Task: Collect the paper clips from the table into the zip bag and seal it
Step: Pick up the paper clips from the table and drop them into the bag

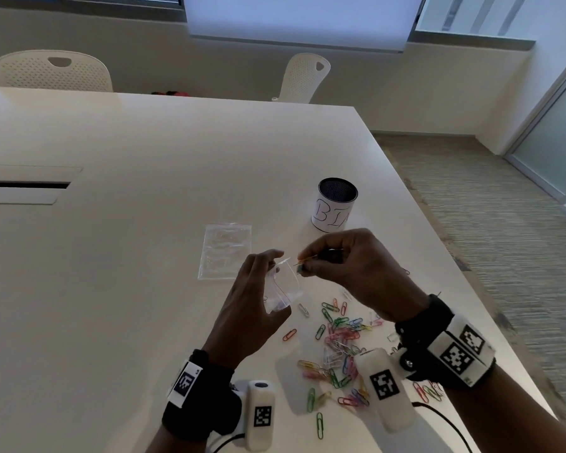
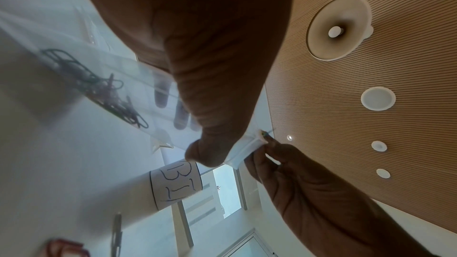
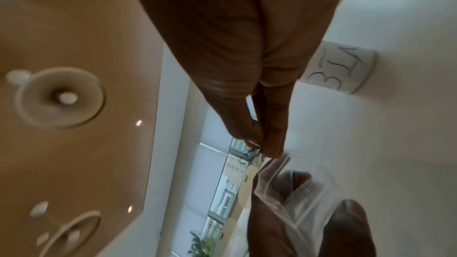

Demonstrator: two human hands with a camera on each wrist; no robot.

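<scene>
Clear plastic zip bag sits gripped in the left hand, mouth up so clips drop in. Right hand pinches a few paper clips at the opening (most still lie on the white table, near a labelled cup).

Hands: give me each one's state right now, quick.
Left hand: holding the zip bag, mouth open.
Right hand: fingers pinching paper clips at the bag's mouth.
</scene>
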